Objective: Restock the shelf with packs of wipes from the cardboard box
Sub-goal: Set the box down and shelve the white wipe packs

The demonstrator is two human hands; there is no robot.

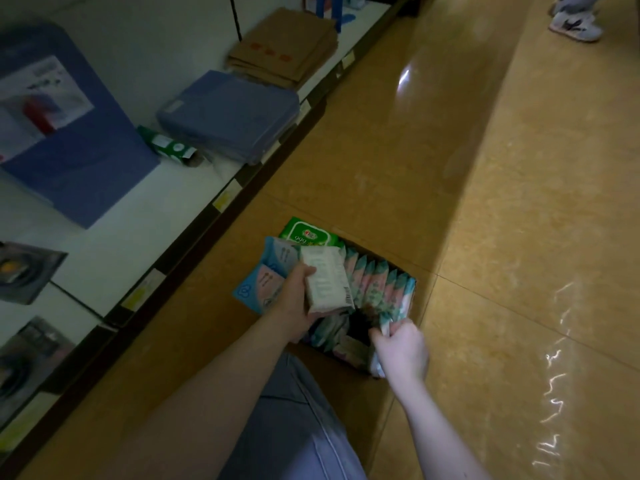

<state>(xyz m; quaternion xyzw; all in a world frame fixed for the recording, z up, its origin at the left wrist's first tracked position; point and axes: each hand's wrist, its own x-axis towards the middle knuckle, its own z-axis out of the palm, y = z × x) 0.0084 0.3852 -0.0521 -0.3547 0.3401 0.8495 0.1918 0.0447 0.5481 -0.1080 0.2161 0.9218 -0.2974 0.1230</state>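
A cardboard box [349, 367] sits on the floor beside the shelf, filled with a row of upright pink-and-teal wipe packs [377, 282]. My left hand [294, 303] holds a white pack of wipes [327, 278] over the box's left side, label facing up. My right hand [401, 348] grips the near end of a pack standing in the row. A green pack [308, 233] lies at the box's far corner, and a blue-and-pink pack [268, 271] lies under my left hand. The white shelf [114, 247] runs along the left.
On the shelf lie blue folders [228, 112], flat brown envelopes [284, 50], a large blue board [69, 133] and a small green-white carton [169, 147]. Yellow price tags line the shelf edge. Someone's sneakers [575, 22] stand on the tan floor at the far right.
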